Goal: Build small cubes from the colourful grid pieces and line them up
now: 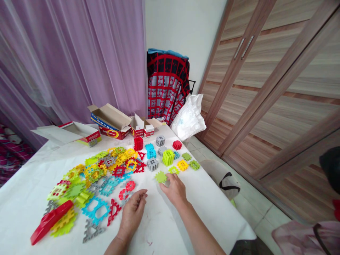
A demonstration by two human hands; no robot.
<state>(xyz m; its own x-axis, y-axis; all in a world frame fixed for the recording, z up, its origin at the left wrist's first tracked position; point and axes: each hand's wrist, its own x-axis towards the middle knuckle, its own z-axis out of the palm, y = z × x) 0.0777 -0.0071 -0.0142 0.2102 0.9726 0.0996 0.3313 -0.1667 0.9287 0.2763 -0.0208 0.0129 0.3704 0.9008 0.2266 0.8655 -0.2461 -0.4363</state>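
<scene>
My right hand (175, 189) pinches a light green toothed square building tile (160, 176) by its right edge, close to the tabletop. Loosely curled, my left hand (133, 209) rests over the white cloth with nothing visible in it, and its thumb and fingers are slightly apart. Left of it are a red triangular tile (114, 211) and red round pieces (123, 194). Beyond my right hand stand sorted stacks: a green stack (168, 157), a grey stack (152, 164), a blue stack (150, 151) and a red stack (138, 143). A yellow tile (182, 165) lies near another green tile (174, 170).
A heap of mixed tiles (95, 173) spreads over the table's left half, with a long red piece (51, 221) in front. Opened cardboard boxes (114, 118) line the back edge. A white plastic bag (189, 118) stands at the far right corner. Wooden wardrobe doors (265, 88) rise on the right.
</scene>
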